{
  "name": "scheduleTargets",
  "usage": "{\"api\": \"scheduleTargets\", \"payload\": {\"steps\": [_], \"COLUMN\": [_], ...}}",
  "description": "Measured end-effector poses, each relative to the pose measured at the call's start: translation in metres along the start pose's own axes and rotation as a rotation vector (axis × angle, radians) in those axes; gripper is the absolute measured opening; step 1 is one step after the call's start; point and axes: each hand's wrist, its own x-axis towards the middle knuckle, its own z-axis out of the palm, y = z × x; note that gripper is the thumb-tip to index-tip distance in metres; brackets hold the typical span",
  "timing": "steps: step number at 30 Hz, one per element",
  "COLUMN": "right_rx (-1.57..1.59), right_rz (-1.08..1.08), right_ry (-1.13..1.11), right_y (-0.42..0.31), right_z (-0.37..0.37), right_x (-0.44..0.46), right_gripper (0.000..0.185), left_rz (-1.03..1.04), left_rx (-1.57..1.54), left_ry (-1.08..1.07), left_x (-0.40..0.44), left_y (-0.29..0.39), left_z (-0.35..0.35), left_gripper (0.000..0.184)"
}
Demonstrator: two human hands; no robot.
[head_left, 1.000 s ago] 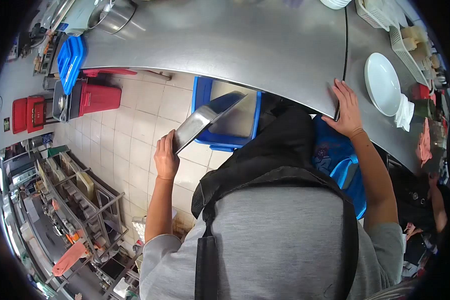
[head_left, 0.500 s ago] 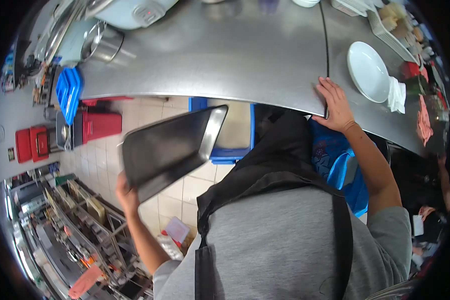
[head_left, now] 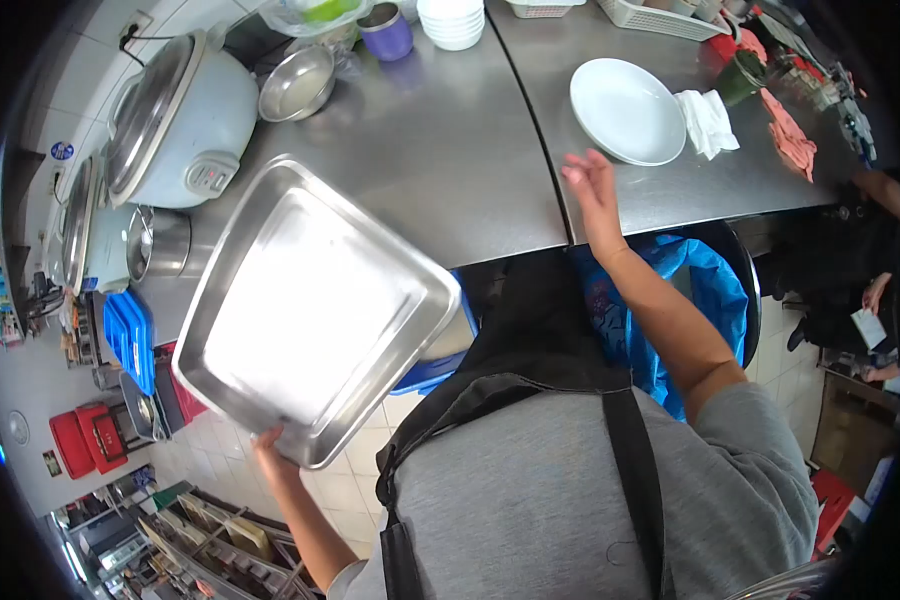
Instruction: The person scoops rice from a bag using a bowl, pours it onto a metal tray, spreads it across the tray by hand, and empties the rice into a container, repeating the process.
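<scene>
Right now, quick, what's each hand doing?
Left hand: closed on the edge of a metal pan.
Right hand: open, holding nothing, by the counter.

On the worktop (head_left: pixel 440 170), left to right, are a cooker (head_left: pixel 195 125), a bowl (head_left: pixel 282 84), a cup (head_left: pixel 387 38), stacked dishes (head_left: pixel 452 28), a plate (head_left: pixel 628 110) and a napkin (head_left: pixel 708 125). The pan (head_left: pixel 300 300) is in the left hand (head_left: pixel 276 455), a tub (head_left: pixel 430 374) partly behind it; the right hand (head_left: pixel 597 203) is near the plate.
</scene>
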Motion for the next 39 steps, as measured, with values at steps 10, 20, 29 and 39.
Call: {"api": "scheduleTargets", "payload": {"steps": [10,20,29,39], "right_rx": [0.591,0.472,-0.525,-1.387], "right_rz": [0.557,0.409,0.384,0.154], "right_ry": [0.386,0.648,0.864,0.371], "right_y": [0.003,-0.037,-0.099,0.079], "right_z": [-0.092,-0.220,-0.268,-0.165], "right_x": [0.073,-0.099,-0.228,-0.229], "right_gripper": [0.047,0.043,0.040,0.068], "left_rz": [0.108,0.510,0.417,0.304], "left_rx": [0.282,0.535,0.508,0.372], "left_ry": [-0.514,-0.658,-0.899,-0.921], "left_x": [0.026,0.015,0.035,0.059], "left_y": [0.005,0.028,0.024,0.005], "left_z": [0.220,0.334,0.358,0.350], "left_gripper": [0.034,0.022,0.034,0.035]}}
